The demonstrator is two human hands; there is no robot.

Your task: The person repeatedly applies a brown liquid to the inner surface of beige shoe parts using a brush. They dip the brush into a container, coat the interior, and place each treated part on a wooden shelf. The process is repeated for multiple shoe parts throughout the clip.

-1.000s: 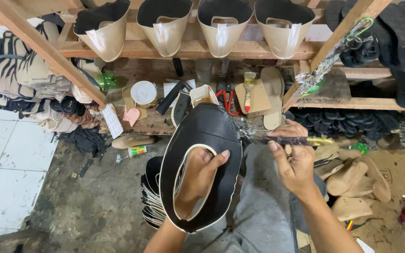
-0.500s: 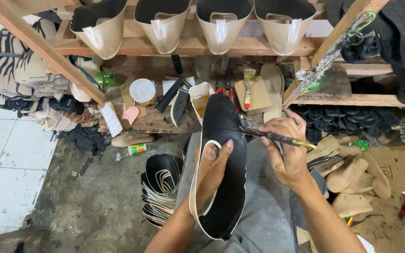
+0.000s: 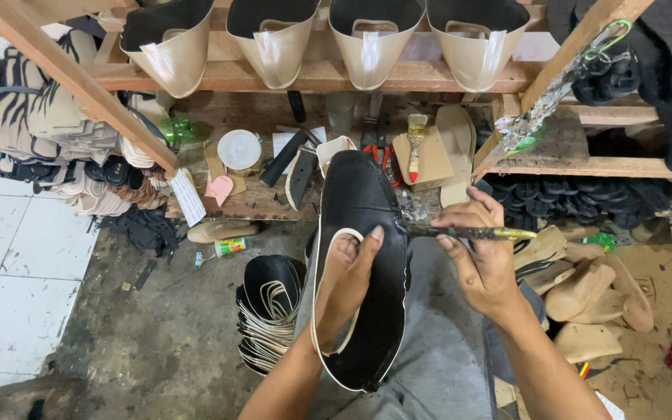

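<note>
Left hand is stuck inside the black shoe upper, gripping it up over the lap, while the right hand pinches a glue brush against its edge, stack of uppers beside.

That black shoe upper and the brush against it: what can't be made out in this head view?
- Brush bristles: blurred and too small where the tip meets the black shoe upper.
- Left hand: its palm and most fingers sit inside the upper, behind its wall.
- Right hand: the fingertips curl under the brush handle, out of sight.
- Four uppers on the top rack: their tops are cut off by the frame's upper edge.
</note>
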